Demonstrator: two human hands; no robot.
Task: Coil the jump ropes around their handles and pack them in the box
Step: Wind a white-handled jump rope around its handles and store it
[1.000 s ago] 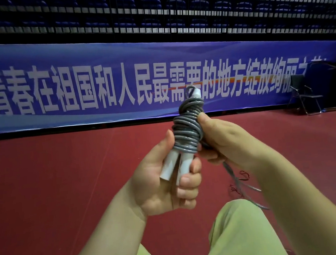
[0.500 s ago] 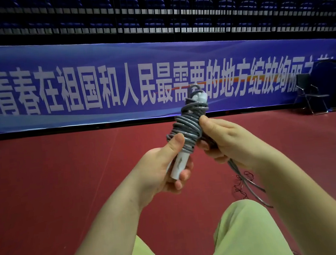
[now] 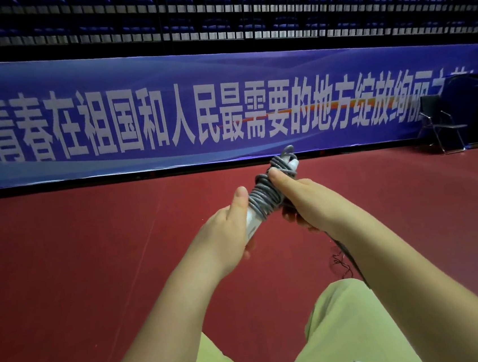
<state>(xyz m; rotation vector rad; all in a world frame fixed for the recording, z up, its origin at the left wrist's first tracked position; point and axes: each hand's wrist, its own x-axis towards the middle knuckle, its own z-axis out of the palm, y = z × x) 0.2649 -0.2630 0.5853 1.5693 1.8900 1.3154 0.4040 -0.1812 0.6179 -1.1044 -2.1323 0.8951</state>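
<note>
two hands on one bundle, head view | left hand [image 3: 225, 235] clenched on white handles [image 3: 252, 223], thumb up | right hand [image 3: 302, 200] grasping grey jump rope [image 3: 266, 195] coils, thumb on top | bundle tilted, above red floor [image 3: 92, 255] | loose tail [image 3: 348, 252] hangs beneath right wrist | box unseen

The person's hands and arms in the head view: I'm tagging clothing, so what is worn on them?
Nothing shows on the left hand or right hand: no gloves, rings, watch or sleeves up to the frame's edge. Both forearms are bare. Below them is a light green trouser leg.
</note>
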